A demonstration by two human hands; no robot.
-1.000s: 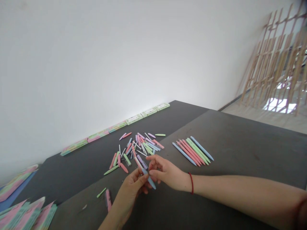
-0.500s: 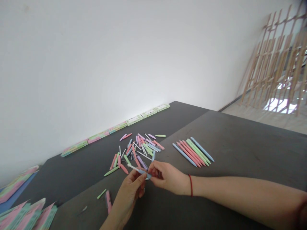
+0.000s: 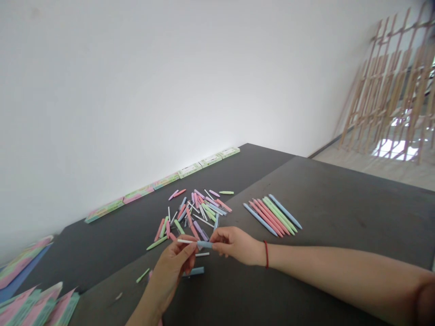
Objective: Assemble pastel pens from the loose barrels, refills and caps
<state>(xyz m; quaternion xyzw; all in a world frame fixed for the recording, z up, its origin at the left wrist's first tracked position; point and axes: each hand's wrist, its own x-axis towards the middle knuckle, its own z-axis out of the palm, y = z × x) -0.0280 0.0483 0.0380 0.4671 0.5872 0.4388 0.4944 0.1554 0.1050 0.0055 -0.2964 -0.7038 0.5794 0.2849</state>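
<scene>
My left hand (image 3: 175,259) pinches a white pen refill (image 3: 185,241) where it meets a light blue pen barrel piece (image 3: 204,244). The thumb and fingers of my right hand (image 3: 238,245) close on the right end of that blue piece. Held nearly level, the two parts lie in one line above the table. Below them, another blue pen barrel (image 3: 197,271) and a white stick (image 3: 203,254) rest on the tabletop, partly covered by my left hand. Just beyond my hands spreads a loose heap of pen parts (image 3: 190,217) in pink, green, purple, blue and white.
To the right, a row of pens (image 3: 272,215) lies side by side in blue, pink and green. Flat boxes (image 3: 166,181) line the wall edge of the black table (image 3: 333,213). More packages (image 3: 37,305) sit at lower left, near a small green piece (image 3: 142,275).
My left hand has shifted down and left, and the held refill and barrel have turned more level. The blue barrel beneath shows now. A pink piece is mostly hidden behind my left arm.
</scene>
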